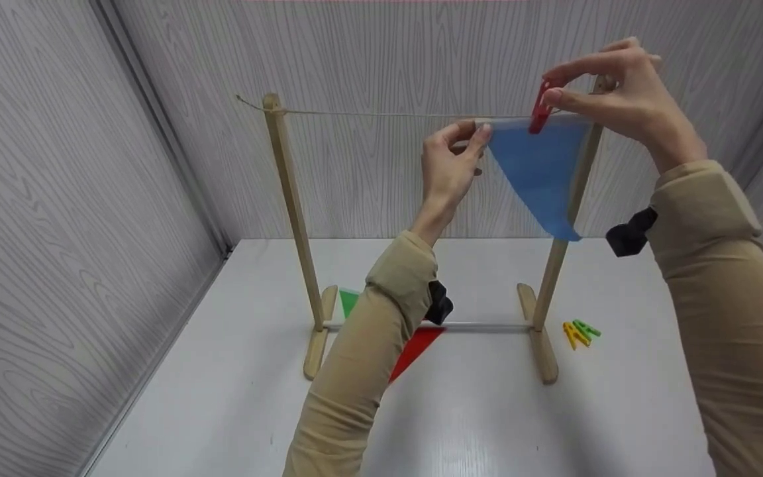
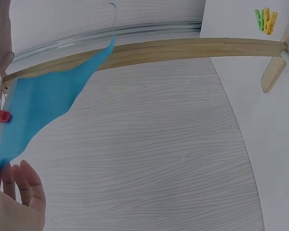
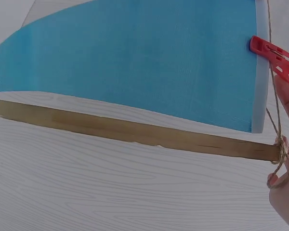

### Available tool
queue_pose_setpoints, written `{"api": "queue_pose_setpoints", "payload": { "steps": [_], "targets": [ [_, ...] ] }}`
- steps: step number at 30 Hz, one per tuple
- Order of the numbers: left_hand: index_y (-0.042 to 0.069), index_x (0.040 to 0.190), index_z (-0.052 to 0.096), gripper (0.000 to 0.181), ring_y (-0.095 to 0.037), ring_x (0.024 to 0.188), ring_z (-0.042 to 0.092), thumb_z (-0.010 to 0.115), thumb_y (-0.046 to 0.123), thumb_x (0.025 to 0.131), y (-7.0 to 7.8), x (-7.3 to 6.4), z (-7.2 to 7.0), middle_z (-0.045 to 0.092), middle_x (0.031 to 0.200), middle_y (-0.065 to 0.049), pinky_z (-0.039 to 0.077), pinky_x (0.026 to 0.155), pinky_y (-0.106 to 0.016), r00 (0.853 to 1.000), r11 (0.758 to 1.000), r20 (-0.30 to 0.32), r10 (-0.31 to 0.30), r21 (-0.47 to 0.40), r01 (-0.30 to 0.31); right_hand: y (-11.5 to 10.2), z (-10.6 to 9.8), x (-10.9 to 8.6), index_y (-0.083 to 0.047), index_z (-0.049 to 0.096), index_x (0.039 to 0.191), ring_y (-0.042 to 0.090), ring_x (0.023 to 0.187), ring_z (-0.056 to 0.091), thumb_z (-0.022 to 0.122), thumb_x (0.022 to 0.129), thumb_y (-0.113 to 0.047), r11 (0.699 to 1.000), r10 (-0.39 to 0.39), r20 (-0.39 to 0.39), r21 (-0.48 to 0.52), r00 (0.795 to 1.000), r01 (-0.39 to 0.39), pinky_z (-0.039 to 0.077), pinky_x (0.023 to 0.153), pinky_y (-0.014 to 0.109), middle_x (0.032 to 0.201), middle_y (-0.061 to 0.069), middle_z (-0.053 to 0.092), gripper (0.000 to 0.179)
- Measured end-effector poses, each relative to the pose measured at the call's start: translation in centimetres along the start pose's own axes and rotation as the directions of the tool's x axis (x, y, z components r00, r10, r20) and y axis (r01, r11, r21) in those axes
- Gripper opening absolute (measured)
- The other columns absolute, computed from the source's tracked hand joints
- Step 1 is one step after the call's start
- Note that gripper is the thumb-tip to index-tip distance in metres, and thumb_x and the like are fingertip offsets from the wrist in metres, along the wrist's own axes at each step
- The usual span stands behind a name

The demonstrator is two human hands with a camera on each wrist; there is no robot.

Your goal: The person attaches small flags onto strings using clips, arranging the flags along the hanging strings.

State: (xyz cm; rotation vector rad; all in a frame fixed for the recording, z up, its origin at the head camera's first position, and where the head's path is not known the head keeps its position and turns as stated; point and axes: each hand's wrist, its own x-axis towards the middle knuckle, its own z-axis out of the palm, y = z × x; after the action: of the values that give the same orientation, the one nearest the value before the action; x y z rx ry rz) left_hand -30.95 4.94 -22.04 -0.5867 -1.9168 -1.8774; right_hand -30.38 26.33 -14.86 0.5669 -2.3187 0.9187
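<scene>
A blue triangular pennant [image 1: 534,169] with a white top edge hangs point down along a thin string [image 1: 368,114] between two wooden posts. Its upper left corner is pinched between thumb and fingers of my left hand [image 1: 451,162]. My right hand [image 1: 630,99] pinches the upper end of a red clothespin [image 1: 540,114], whose tips sit over the pennant's white band. In the right wrist view the red clothespin [image 3: 274,55] lies across that band and the string, near the knot at the right post [image 3: 135,132]. The left wrist view shows the pennant [image 2: 48,103] with its tip curling.
The wooden stand's feet [image 1: 544,358] and a pale crossbar [image 1: 487,327] rest on the white table [image 1: 474,417]. A yellow clothespin [image 1: 573,335] and a green clothespin [image 1: 587,328] lie right of the stand. Red pennant [image 1: 418,351] and green pennant [image 1: 348,301] are partly behind my left forearm.
</scene>
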Motion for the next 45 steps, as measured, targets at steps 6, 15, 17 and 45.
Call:
{"api": "queue_pose_setpoints", "payload": {
  "steps": [6, 15, 17, 45],
  "targets": [
    [0.001, 0.118, 0.072, 0.024, -0.006, 0.080, 0.063, 0.064, 0.013, 0.099, -0.3, 0.0, -0.2, 0.072, 0.108, -0.017, 0.056, 0.063, -0.020, 1.000, 1.000, -0.003, -0.003, -0.020, 0.003, 0.2, 0.2, 0.0, -0.004, 0.074, 0.116, -0.007, 0.104, 0.027, 0.077, 0.088, -0.032, 1.000, 0.005, 0.000, 0.030, 1.000, -0.005, 0.008, 0.111, 0.049, 0.102, -0.020, 0.041, 0.039],
    [0.001, 0.124, 0.068, 0.031, -0.018, 0.091, 0.069, 0.070, 0.011, 0.095, -0.7, -0.2, -0.8, 0.069, 0.114, -0.016, 0.057, 0.066, -0.019, 1.000, 1.000, -0.004, -0.013, -0.018, 0.013, 0.4, 0.4, -0.3, -0.006, 0.075, 0.114, -0.005, 0.110, 0.027, 0.079, 0.086, -0.035, 0.999, -0.003, -0.025, 0.032, 1.000, 0.004, 0.009, 0.114, 0.050, 0.105, -0.021, 0.044, 0.041],
    [0.000, 0.125, 0.068, 0.033, -0.021, 0.093, 0.069, 0.071, 0.010, 0.094, -0.9, -0.3, -1.0, 0.069, 0.115, -0.017, 0.057, 0.066, -0.019, 1.000, 0.999, -0.002, -0.017, -0.033, 0.017, 0.4, 0.5, -0.4, -0.008, 0.076, 0.115, -0.004, 0.112, 0.027, 0.079, 0.085, -0.036, 0.999, 0.010, -0.031, 0.042, 0.999, -0.009, 0.009, 0.115, 0.050, 0.108, -0.020, 0.044, 0.041],
    [0.002, 0.131, 0.063, 0.040, -0.031, 0.120, 0.059, 0.071, 0.015, 0.094, -11.2, -5.8, -5.5, 0.067, 0.128, -0.016, 0.049, 0.104, -0.041, 0.987, 0.975, 0.133, -0.088, 0.215, 0.058, 1.4, 5.7, -4.6, -0.002, 0.068, 0.123, 0.025, 0.138, 0.032, 0.070, 0.081, -0.067, 0.971, -0.154, -0.599, 0.054, 0.786, 0.232, 0.008, 0.121, 0.036, 0.143, 0.019, 0.053, 0.078]
  ]
}}
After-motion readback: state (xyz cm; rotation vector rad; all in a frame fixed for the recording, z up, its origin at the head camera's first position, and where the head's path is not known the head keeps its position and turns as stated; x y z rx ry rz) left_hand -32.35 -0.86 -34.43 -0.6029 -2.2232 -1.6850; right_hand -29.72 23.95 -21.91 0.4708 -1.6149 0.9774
